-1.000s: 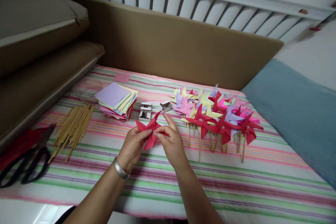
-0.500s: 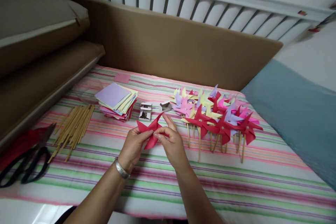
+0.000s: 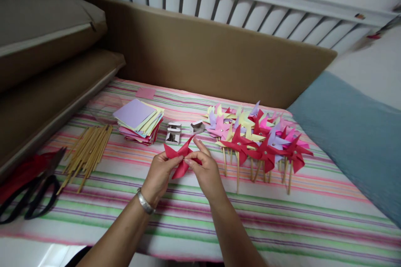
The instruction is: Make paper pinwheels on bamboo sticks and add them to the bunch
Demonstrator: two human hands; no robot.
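Observation:
A red paper pinwheel (image 3: 180, 170) without a visible stick is held between both hands over the striped cloth. My left hand (image 3: 159, 173) is closed on its left side, thumb pressed near the centre. Thumb and fingers of my right hand (image 3: 205, 171) pinch the right side close to the centre, with one finger raised along a blade. Whatever lies under the thumbs is hidden. Just beyond the hands stand two small open boxes, one white box (image 3: 173, 133) with dark bits inside and another box (image 3: 197, 127) to its right.
Finished pinwheels (image 3: 265, 150) on sticks lie in a group at right. Wooden sticks (image 3: 89, 150) and black-handled scissors (image 3: 40, 194) are at left, near red material (image 3: 23, 171). Behind them sits a stack of coloured paper squares (image 3: 134, 114). A brown board (image 3: 203, 54) stands along the back.
Both hands keep nearly the same place and hold on the red pinwheel. The right fingers have shifted very slightly; nothing else has visibly moved.

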